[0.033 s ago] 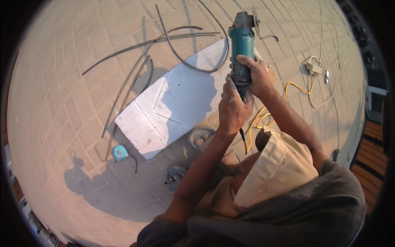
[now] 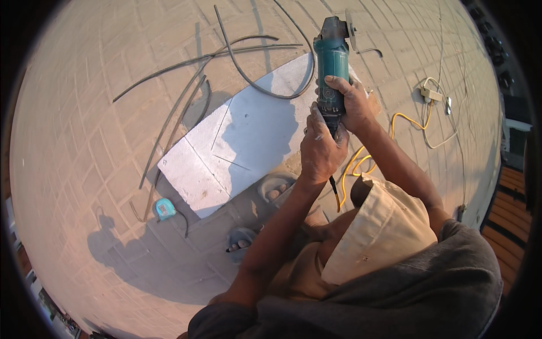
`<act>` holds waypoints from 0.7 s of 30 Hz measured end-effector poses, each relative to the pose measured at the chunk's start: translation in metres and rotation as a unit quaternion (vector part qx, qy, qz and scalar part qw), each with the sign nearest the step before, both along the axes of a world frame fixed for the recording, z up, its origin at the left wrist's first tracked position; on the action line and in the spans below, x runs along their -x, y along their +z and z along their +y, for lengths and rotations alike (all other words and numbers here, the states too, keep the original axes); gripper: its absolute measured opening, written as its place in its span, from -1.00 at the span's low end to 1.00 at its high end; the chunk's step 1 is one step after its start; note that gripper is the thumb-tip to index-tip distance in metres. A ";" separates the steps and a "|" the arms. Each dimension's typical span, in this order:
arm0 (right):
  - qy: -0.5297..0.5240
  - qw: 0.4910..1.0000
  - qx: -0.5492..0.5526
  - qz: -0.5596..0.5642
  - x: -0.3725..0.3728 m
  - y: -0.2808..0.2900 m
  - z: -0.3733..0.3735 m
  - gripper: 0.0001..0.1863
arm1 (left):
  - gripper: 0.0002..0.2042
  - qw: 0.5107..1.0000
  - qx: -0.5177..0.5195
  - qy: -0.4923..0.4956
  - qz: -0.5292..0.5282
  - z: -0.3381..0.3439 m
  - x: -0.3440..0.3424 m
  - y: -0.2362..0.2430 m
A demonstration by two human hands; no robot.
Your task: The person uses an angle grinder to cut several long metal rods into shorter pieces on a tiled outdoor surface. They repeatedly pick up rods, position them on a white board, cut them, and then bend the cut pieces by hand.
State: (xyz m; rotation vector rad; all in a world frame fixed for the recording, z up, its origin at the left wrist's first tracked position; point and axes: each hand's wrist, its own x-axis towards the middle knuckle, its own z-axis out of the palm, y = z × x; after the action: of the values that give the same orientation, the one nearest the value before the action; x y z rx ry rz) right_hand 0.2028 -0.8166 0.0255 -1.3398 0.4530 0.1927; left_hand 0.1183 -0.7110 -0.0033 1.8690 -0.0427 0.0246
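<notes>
A teal and black angle grinder (image 2: 333, 62) is held up in front of me, its thin cutting disc (image 2: 351, 31) at the far end. My left hand (image 2: 323, 148) wraps round the rear of its body, near where the cord leaves. Higher along the body grips my right hand (image 2: 354, 103), its thumb lying across the top. Below and left of the tool lies a white slab (image 2: 195, 169) with dark lines marked on it. Part of the slab is hidden behind the grinder and my hands.
Several dark bent rods (image 2: 186, 62) lie over and beside the slab. A turquoise tape measure (image 2: 165, 209) sits on the paving at left. A yellow cord (image 2: 398, 116) runs to a power socket block (image 2: 431, 94) at right. My sandalled foot (image 2: 241, 243) stands near the slab.
</notes>
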 end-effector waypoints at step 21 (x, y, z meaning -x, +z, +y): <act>0.064 0.997 -0.002 0.032 -0.019 0.019 0.012 -0.43 | -0.46 0.983 -0.166 0.076 -0.017 0.002 -0.022 0.008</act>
State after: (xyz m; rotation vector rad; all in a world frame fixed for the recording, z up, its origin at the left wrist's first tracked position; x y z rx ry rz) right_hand 0.2223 -0.8043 0.0445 -1.3629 0.4197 0.3426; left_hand 0.1400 -0.7094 0.0049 2.2013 0.0786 0.1635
